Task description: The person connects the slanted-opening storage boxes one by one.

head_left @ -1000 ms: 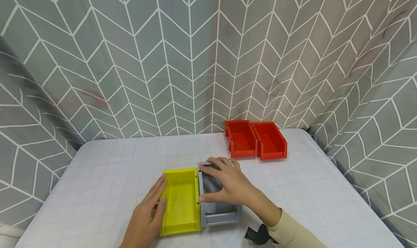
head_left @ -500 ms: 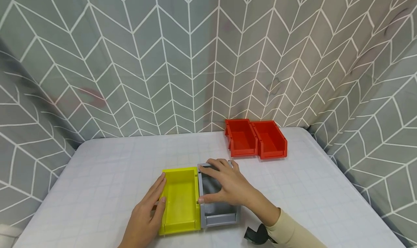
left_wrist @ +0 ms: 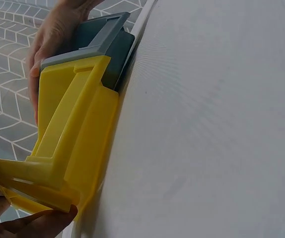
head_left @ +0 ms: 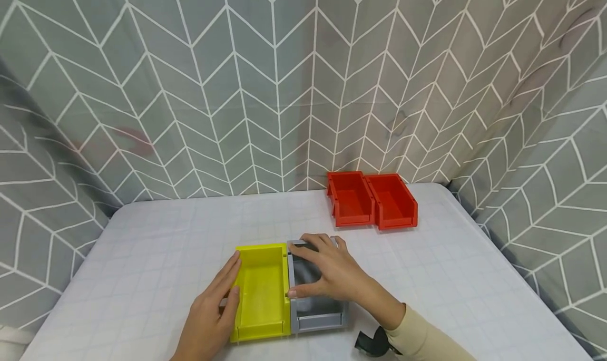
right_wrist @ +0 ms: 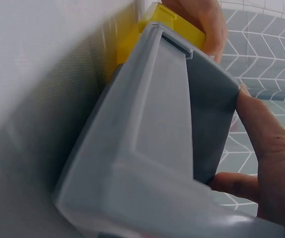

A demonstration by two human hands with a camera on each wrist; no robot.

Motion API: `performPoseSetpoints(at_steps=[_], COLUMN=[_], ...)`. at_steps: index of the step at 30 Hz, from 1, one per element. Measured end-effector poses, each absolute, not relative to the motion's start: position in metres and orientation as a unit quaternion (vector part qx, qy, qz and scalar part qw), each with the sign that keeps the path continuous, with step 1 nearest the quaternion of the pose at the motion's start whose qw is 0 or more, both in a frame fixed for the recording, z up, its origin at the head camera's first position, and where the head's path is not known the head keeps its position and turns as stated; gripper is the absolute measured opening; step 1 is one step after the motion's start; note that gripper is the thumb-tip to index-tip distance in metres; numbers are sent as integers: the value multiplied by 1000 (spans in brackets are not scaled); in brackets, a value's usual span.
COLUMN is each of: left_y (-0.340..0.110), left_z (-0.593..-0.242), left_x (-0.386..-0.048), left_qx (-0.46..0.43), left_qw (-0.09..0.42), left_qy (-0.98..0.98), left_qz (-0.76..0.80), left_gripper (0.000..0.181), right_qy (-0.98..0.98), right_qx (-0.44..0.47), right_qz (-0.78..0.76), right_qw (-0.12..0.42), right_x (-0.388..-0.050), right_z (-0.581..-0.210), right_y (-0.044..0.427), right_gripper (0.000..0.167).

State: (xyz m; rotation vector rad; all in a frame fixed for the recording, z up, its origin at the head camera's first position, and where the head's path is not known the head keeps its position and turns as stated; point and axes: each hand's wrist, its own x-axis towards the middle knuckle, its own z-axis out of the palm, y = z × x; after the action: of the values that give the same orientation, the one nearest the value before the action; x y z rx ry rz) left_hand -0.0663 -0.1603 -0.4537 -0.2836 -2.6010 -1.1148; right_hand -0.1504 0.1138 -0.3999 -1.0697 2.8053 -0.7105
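Observation:
A yellow storage bin (head_left: 262, 292) and a grey storage bin (head_left: 319, 321) stand side by side on the white-covered table, their long walls touching. My left hand (head_left: 207, 311) lies along the outer left wall of the yellow bin, its fingers fairly straight against it. Over the grey bin arches my right hand (head_left: 327, 271), with the thumb at the seam between the bins and the other fingers curled toward the far and right rims. In the right wrist view, thumb and a finger touch the grey bin's (right_wrist: 167, 109) walls. Nothing shows inside the yellow bin; part of the grey interior is hidden.
Two red bins (head_left: 352, 200) sit side by side at the table's back right, near the patterned curtain (head_left: 265, 87). A black strap-like piece (head_left: 372, 342) is by the right sleeve (head_left: 427, 334). The white tablecloth (head_left: 156, 255) stretches left of the yellow bin.
Both hands keep their places on the yellow and grey bins. The view shifts very slightly; nothing else visibly moves.

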Motion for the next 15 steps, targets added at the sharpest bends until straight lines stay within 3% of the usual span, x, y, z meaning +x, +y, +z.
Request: performPoseSetpoints(at_steps=[8,15], left_y=[-160,-158], left_z=[-449,-453], left_x=[-71,-68], left_qx=[-93,-85], left_qw=[137,159], left_qy=[-907,-897], left_qz=[-388,-404], left_gripper=[50,49], right_qy=[914,907], right_qx=[-346,-358], right_qz=[-212,-222], right_qw=[24,13], right_x=[-151,-151], right_z=[-404,-408], right_y=[113,114], right_gripper=[90,90])
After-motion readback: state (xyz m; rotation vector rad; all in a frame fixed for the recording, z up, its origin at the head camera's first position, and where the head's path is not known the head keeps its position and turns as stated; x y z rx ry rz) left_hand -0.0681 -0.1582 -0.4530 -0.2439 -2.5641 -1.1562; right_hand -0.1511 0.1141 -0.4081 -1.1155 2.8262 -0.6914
